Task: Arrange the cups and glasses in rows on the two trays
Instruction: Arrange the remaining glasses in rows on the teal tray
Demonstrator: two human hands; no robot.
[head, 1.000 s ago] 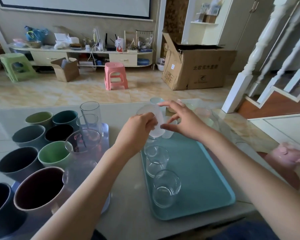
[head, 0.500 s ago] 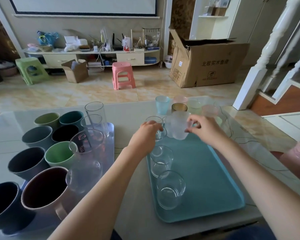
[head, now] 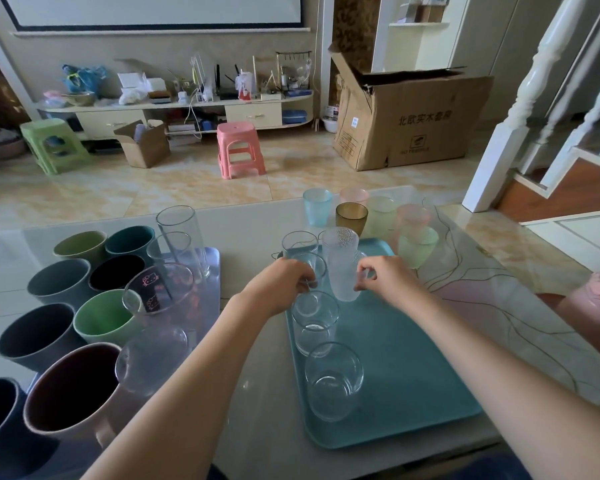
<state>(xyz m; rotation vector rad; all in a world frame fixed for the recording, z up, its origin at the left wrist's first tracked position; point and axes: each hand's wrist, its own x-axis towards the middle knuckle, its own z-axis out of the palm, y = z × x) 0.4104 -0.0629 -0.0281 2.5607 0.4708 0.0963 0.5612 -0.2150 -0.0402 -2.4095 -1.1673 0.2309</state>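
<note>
The right hand (head: 387, 284) had its curled fingers on the side of a frosted tumbler (head: 342, 263), which stood upright at the far end of the teal tray (head: 413, 358). The left hand (head: 281, 289), just across the tumbler from it, curled its fingers round a clear glass (head: 309, 268) in the row along the tray's left edge. Another clear glass (head: 299, 243) stood beyond that hand, and two more (head: 315, 322) (head: 334, 381) stood nearer the person than it. Beyond the right hand, a cluster of coloured cups (head: 352, 216) waited on the bench (head: 253, 230). Well to the left of the left hand, mugs (head: 110, 317) and tall glasses (head: 182, 237) crowded the pale lilac tray (head: 212, 271).
</note>
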